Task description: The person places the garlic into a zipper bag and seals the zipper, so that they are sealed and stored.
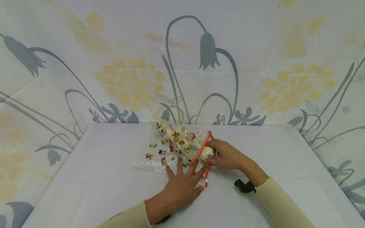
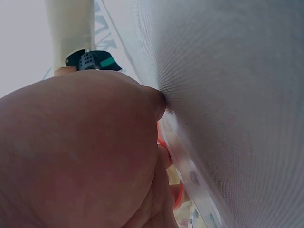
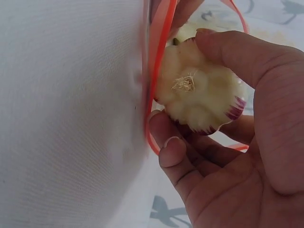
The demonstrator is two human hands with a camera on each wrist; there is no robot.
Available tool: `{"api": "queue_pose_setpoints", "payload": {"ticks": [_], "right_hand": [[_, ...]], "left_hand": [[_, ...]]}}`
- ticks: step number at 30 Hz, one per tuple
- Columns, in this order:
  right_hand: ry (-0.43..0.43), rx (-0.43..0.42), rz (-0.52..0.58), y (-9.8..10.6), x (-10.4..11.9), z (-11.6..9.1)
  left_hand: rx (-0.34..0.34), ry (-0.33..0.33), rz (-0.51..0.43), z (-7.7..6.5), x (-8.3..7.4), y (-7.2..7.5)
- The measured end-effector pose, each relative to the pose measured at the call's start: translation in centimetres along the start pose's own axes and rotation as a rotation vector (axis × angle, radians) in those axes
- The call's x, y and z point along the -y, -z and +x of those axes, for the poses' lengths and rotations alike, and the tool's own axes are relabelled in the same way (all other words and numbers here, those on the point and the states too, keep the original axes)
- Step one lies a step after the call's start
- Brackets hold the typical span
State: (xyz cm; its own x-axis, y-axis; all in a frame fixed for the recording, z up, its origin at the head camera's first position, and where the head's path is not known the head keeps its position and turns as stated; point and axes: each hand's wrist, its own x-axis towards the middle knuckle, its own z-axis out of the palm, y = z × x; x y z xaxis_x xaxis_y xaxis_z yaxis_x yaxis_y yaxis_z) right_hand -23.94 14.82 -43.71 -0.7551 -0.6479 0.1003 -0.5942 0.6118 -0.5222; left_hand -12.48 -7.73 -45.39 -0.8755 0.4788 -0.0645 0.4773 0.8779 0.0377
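Observation:
A clear zip bag point(image 1: 156, 163) with small cartoon prints and an orange-red zip edge point(image 1: 201, 148) lies on the table, several pale garlic bulbs point(image 1: 181, 143) bunched in its far part. My left hand point(image 1: 182, 188) rests with spread fingers on the bag's near side by the mouth. At the mouth, my right hand point(image 1: 228, 155) grips a garlic bulb point(image 1: 207, 153) between thumb and fingers. In the right wrist view this bulb point(image 3: 204, 90) shows dry roots and purple streaks, with the orange-red edge right beside it. The left wrist view mostly shows the palm point(image 2: 85, 152) close over the cloth.
A white cloth covers the table point(image 1: 99, 177). Behind it hangs a white curtain point(image 1: 182, 79) with grey and yellow flower prints. A black wrist device point(image 1: 244, 186) sits under the right forearm, and the sleeves are pale yellow.

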Motion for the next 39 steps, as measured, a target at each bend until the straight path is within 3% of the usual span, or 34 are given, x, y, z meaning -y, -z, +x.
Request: {"api": "queue_pose_setpoints", "payload": {"ticks": [17,25,39], "right_hand": [[-0.013,-0.002,0.046,0.03,0.17,0.11],[0.008,-0.050,0.055,0.15,0.14,0.17],[-0.036,-0.108,0.059,0.03,0.23,0.15]], "left_hand": [[0.011,0.002,0.015,0.13,0.05,-0.29],[0.029,0.006,0.026,0.21,0.05,-0.22],[0.043,0.010,0.017,0.23,0.03,-0.14]]}}
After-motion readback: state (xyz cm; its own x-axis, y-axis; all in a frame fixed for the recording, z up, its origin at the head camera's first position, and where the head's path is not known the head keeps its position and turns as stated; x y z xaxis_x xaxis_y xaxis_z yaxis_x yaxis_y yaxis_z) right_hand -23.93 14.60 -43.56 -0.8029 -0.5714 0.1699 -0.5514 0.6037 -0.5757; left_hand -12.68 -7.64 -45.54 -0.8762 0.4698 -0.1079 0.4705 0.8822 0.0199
